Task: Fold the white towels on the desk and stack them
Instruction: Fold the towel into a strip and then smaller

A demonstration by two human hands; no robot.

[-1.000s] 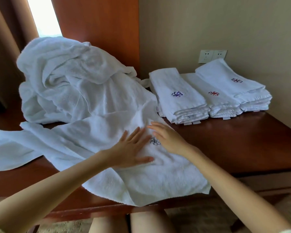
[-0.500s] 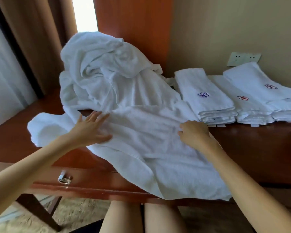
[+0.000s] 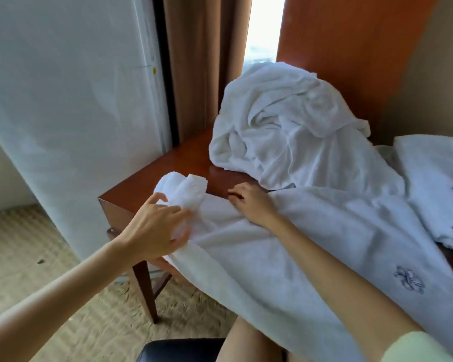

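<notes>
A white towel [image 3: 324, 244] with a blue embroidered mark lies spread across the wooden desk [image 3: 183, 163], and its near part hangs over the front edge. My left hand [image 3: 157, 226] grips the towel's bunched left end at the desk's left corner, thumb low and fingers on top. My right hand [image 3: 251, 202] pinches the towel's far edge with curled fingers, a little to the right. A crumpled pile of white towels [image 3: 285, 126] sits behind both hands. Folded towels [image 3: 434, 184] lie at the right edge of the view.
A white sheer curtain [image 3: 76, 100] and brown drapes hang left of the desk. A wooden panel stands behind the pile. A black chair seat [image 3: 181, 350] and my knees are under the desk's front edge. Carpet lies below left.
My view has swung left. Both hands slid left along the towel: the left from its middle to the bunched left end, the right from the embroidered mark to the far edge.
</notes>
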